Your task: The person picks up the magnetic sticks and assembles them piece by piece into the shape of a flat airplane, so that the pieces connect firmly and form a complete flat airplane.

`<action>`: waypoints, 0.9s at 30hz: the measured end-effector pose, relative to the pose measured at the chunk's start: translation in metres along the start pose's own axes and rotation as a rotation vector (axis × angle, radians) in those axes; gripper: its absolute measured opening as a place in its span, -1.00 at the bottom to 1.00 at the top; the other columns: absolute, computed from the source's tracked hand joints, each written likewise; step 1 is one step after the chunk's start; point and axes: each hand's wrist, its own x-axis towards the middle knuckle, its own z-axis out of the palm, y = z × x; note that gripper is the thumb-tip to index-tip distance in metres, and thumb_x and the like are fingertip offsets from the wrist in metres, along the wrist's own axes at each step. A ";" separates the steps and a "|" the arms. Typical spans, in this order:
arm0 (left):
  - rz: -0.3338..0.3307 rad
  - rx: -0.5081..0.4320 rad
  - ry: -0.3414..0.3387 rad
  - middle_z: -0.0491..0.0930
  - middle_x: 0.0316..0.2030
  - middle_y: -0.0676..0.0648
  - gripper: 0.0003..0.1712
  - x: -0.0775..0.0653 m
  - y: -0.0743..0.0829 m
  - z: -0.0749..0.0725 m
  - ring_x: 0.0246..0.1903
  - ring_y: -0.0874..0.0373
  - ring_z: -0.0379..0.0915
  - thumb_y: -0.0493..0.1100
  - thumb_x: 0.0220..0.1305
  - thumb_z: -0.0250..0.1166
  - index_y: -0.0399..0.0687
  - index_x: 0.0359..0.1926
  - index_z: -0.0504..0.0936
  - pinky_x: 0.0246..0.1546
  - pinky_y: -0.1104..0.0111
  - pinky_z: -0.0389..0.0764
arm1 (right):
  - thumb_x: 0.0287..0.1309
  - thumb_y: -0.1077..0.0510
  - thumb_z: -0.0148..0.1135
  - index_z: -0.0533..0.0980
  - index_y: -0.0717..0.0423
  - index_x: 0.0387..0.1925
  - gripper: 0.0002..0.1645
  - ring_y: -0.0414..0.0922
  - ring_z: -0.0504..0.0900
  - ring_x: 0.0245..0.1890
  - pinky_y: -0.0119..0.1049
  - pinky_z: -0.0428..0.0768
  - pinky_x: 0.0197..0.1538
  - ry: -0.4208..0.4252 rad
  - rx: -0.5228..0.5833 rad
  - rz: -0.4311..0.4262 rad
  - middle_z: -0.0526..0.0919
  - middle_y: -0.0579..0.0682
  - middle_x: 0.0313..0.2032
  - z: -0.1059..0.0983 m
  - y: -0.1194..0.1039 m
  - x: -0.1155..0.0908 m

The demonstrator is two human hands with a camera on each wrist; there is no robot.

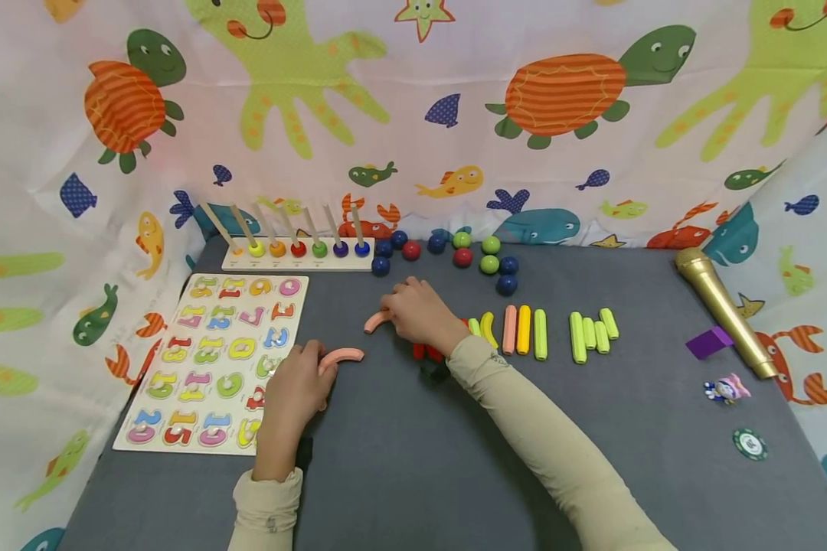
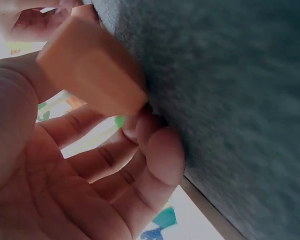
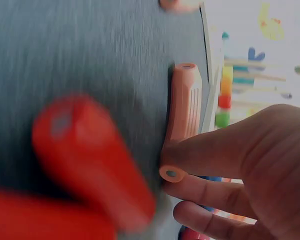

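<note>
Head view: I see the left hand [image 1: 298, 386] pinching a curved peach stick [image 1: 345, 355] that juts right, beside the number board [image 1: 276, 284]. The right hand [image 1: 419, 310] pinches a second peach stick [image 1: 375, 322], jutting left; both sticks sit between the hands.

Head cam sits above and behind the left hand [image 1: 298, 386] and right hand [image 1: 420, 310], facing forward and down, far enough back to catch the surface [image 1: 413, 474] and the curtain [image 1: 400, 138] beyond. Both wrist cams are super close, tipped sideways: the left one peers past its palm, surface filling its right side. Head and right wrist views both get the peg toy [image 1: 296, 263] beyond the hands and red tubes [image 3: 92, 160] by the right one.
</note>
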 end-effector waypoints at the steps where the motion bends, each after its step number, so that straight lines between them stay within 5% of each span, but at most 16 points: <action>1: 0.008 0.007 0.002 0.53 -0.33 -0.22 -0.73 0.002 0.001 0.001 -0.44 -0.09 0.50 -0.18 0.42 0.43 -0.29 -0.04 0.63 -0.40 -0.01 0.58 | 0.45 0.22 0.34 0.76 0.03 -0.02 -0.83 0.12 0.62 -0.08 0.05 0.61 0.12 0.000 0.011 0.012 0.76 0.09 -0.10 -0.001 0.005 -0.001; 12: -0.079 -0.104 -0.083 0.48 -0.49 -0.14 -0.75 0.022 0.003 -0.005 -0.50 -0.06 0.47 -0.14 0.51 0.34 -0.29 -0.08 0.58 -0.46 0.15 0.42 | 0.50 0.16 0.30 0.72 0.18 0.03 -0.77 0.15 0.63 -0.12 0.06 0.61 0.05 0.065 0.070 0.114 0.74 0.16 -0.09 -0.013 0.045 -0.018; 15: -0.097 -0.124 -0.103 0.46 -0.52 -0.14 -0.75 0.024 0.001 -0.008 -0.54 -0.05 0.44 -0.13 0.52 0.32 -0.28 -0.11 0.57 -0.50 0.18 0.38 | 0.48 0.16 0.33 0.70 0.20 0.08 -0.73 0.12 0.61 -0.07 0.04 0.58 0.09 0.012 0.194 0.083 0.72 0.14 -0.07 -0.019 0.044 -0.029; 19: -0.075 -0.117 -0.124 0.47 -0.48 -0.16 -0.72 0.027 -0.001 -0.011 -0.50 -0.06 0.45 -0.12 0.53 0.33 -0.31 -0.09 0.58 -0.45 0.15 0.41 | 0.40 0.23 0.34 0.69 0.13 0.18 -0.65 0.11 0.53 0.04 0.09 0.50 0.21 -0.162 0.314 0.016 0.68 0.11 0.03 -0.025 0.036 -0.043; 23: -0.028 -0.118 -0.130 0.56 -0.34 -0.18 -0.67 0.030 -0.002 -0.009 -0.34 -0.10 0.51 -0.13 0.53 0.33 -0.34 0.08 0.61 -0.29 0.07 0.49 | 0.31 0.30 0.34 0.71 0.04 0.16 -0.59 0.11 0.48 0.06 0.13 0.47 0.22 -0.245 0.290 -0.052 0.65 0.09 0.06 -0.022 0.027 -0.050; 27: 0.005 -0.128 -0.137 0.60 -0.28 -0.15 -0.66 0.032 -0.001 -0.005 -0.29 -0.10 0.52 -0.14 0.52 0.34 -0.30 0.14 0.63 -0.24 0.05 0.51 | 0.32 0.30 0.37 0.74 0.02 0.08 -0.67 0.11 0.48 0.00 0.08 0.49 0.14 -0.207 0.221 -0.090 0.65 0.07 -0.05 -0.015 0.020 -0.051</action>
